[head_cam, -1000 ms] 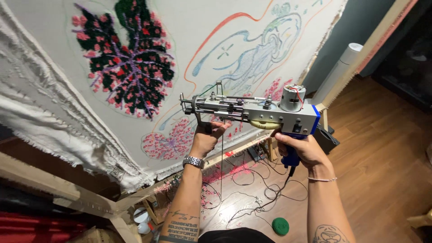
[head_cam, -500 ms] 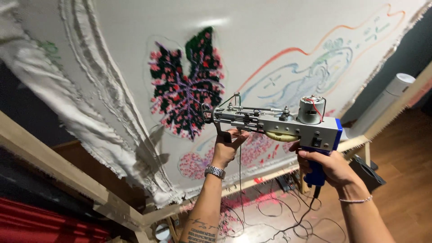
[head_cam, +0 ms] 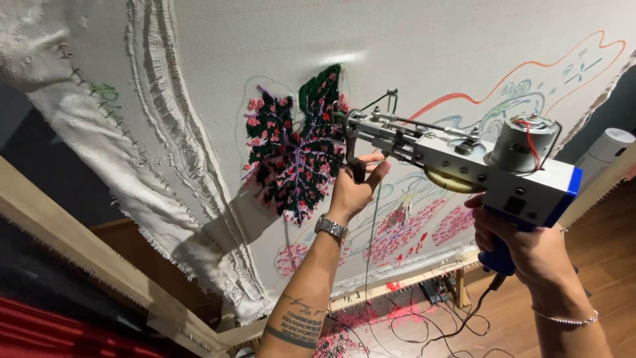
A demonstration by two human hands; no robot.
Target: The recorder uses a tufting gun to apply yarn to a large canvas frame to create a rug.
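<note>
The tufting gun sits right of centre in the scene, held up in front of the stretched cloth with both hands. The right hand wraps fully round the blue grip at the near, right end, fingers curled tight about it; this looks like the hand that carries the weight. The left hand reaches up to the black front handle close to the cloth, fingers closed round its lower part with the thumb raised, which seems meant to steady the nose of the tool.

The gun's long axis runs from lower right to upper left, motor and grip toward the person, the narrow metal front end pointing away at the cloth. Its tip lies at the right edge of the tufted flower, a patch of dark green, black, pink and purple yarn; whether the needle is touching the cloth I cannot tell.

A wristwatch is on the left wrist, a thin bracelet on the right. The wooden frame holding the cloth runs along the left and bottom edges. A cord hangs from the grip to the wooden floor, where loose pink yarn lies scattered.
</note>
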